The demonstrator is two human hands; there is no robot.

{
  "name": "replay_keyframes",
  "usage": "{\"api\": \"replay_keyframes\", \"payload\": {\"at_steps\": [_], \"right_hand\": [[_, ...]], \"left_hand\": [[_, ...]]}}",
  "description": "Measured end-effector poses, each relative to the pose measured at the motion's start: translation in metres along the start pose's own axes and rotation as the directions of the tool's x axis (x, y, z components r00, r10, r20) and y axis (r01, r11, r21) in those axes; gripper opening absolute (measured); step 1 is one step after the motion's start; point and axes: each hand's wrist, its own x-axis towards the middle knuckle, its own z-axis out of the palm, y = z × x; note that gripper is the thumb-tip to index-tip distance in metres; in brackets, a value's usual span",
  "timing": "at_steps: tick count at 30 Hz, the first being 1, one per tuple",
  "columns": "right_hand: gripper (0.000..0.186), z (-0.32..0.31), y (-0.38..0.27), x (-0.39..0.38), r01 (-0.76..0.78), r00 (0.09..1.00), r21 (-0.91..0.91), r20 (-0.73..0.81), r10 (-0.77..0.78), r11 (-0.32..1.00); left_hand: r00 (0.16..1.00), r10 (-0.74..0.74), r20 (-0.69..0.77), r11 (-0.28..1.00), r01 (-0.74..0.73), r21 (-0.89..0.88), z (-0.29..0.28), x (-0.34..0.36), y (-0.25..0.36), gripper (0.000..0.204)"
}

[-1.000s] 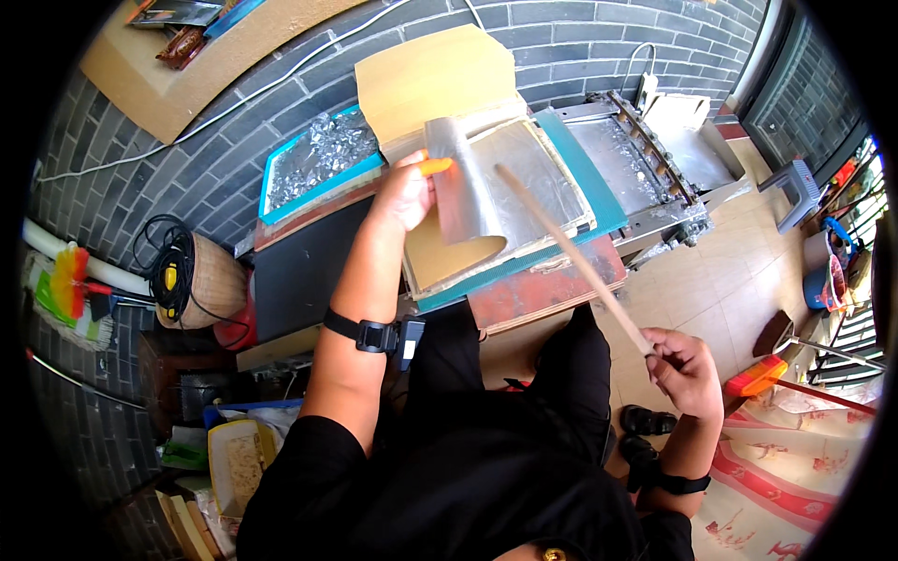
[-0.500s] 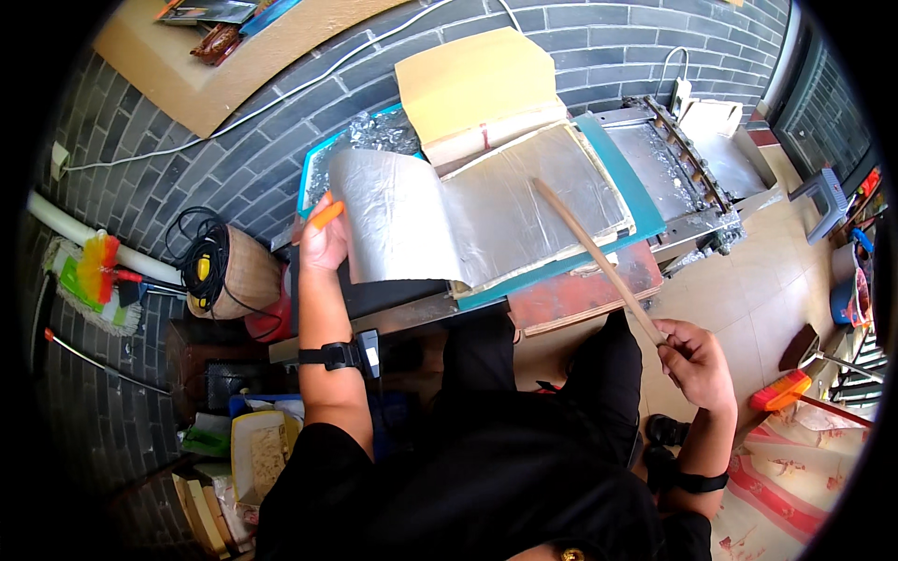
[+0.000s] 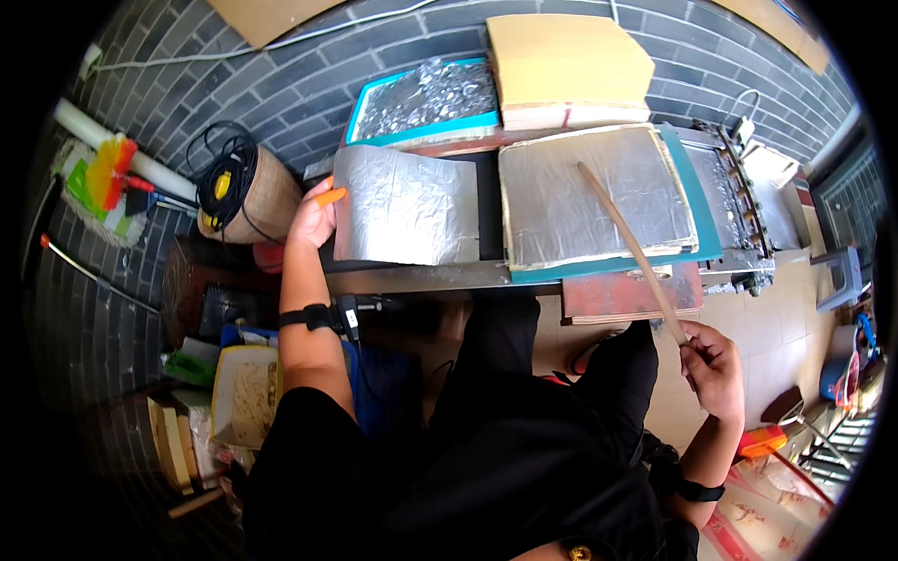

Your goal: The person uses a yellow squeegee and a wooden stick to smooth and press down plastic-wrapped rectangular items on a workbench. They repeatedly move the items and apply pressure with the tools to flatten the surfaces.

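Observation:
My left hand (image 3: 314,219) grips the left edge of a silver foil sheet (image 3: 407,208), with an orange finger cover (image 3: 327,197) showing on one finger. The sheet curves up slightly at that edge and lies over the dark bench left of a foil stack (image 3: 552,206). A dark gap separates sheet and stack. The stack has pale paper edges and rests on a teal board (image 3: 703,210). Closed round the lower end of a thin wooden stick (image 3: 629,236), my right hand (image 3: 715,370) is in front of the bench. The stick's far tip is over the stack.
Behind the stack is a pile of yellowish paper (image 3: 571,61); left of it, a blue-rimmed tray (image 3: 426,98) holds crumpled foil scraps. A reddish board (image 3: 631,297) juts from the bench front. A basket (image 3: 265,192) with coiled black cable stands left, a grey stool (image 3: 837,280) right.
The foil sheet has come away from the stack and moved left with my left hand, now lying flatter. The stick still points over the stack. The whole view has shifted.

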Motion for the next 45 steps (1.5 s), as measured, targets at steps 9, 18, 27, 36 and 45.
{"api": "replay_keyframes", "payload": {"at_steps": [9, 18, 27, 36, 45], "right_hand": [[0.034, 0.02, -0.02, 0.021, -0.005, 0.999, -0.081, 0.041, 0.009, 0.997], [0.035, 0.037, -0.027, 0.037, 0.02, 0.995, -0.076, 0.101, -0.012, 0.997], [0.034, 0.043, -0.035, 0.04, 0.005, 0.995, -0.181, 0.098, 0.013, 0.983], [0.006, -0.002, -0.031, 0.039, 0.051, 0.996, -0.087, -0.068, -0.057, 0.995], [0.01, -0.14, -0.014, 0.047, -0.035, 0.879, -0.498, -0.428, -0.21, 0.867]], "left_hand": [[0.968, -0.168, -0.188, 0.949, 0.21, 0.233, -0.041, 0.0, -0.007, 0.034], [0.935, -0.202, -0.292, 0.887, 0.301, 0.351, -0.054, 0.004, -0.005, 0.028], [0.815, -0.016, -0.579, 0.832, 0.331, 0.444, -0.056, -0.007, 0.001, 0.043], [0.912, -0.4, -0.09, 0.899, 0.409, 0.158, 0.038, -0.042, -0.031, 0.029], [0.903, 0.338, -0.266, 0.74, -0.08, 0.668, 0.062, -0.053, -0.074, 0.026]]}}
